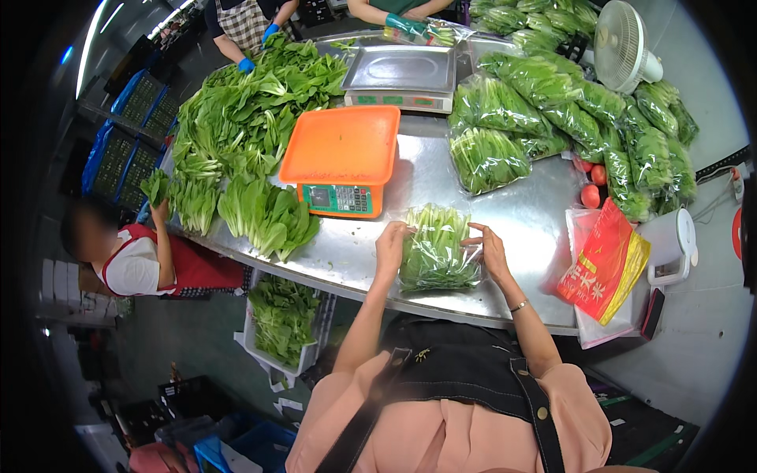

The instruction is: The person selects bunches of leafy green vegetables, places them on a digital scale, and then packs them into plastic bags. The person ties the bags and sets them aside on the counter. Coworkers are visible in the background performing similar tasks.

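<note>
A clear plastic bag of leafy greens point(442, 251) lies on the steel table point(349, 251) in front of me, pale stems towards the far side and dark leaf ends towards me. At its left edge, near the stems, my left hand point(390, 247) pinches the film. My right hand point(492, 251) is at the opposite edge, fingers partly spread and their tips against the bag; whether they grip the film is unclear. Beyond the bag, slightly left, stands an orange digital scale point(340, 148). Loose leafy greens point(266, 219) lie left of the scale.
Filled bags of greens point(502, 118) are piled at the right, by a fan point(621, 47). A red rice bag point(603, 266) and white jug point(674, 242) sit near the right edge. Several co-workers surround the table, one in a red apron point(207, 263). A crate point(284, 322) stands below.
</note>
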### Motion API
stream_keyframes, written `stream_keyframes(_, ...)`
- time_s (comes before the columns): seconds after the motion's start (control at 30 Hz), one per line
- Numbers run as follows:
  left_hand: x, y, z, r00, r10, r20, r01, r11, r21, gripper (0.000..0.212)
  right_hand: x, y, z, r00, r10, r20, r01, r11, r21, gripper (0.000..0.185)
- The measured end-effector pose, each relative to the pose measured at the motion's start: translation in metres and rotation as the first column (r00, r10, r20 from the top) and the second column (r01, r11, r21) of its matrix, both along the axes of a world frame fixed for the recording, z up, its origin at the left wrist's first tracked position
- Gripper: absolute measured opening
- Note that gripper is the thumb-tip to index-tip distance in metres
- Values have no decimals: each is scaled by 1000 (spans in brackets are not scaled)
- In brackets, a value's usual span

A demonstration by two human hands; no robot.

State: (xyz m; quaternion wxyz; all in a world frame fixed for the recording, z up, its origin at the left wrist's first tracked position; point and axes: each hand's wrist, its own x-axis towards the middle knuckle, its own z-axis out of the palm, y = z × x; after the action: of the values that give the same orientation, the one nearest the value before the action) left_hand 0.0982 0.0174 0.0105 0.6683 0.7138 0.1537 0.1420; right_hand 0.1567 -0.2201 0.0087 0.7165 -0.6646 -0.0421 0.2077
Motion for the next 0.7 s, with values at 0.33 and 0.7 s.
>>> stream_keyframes(0.33,17,-16,11,950,261,-173,-148,861,487,22,18,-1,-32,999,40,-18,-43,985,-168,53)
stream_keyframes(0.7,46,-8,-43,824,298,-481,132,726,675,18,21,25,-39,908,243,341,87,687,-722,34)
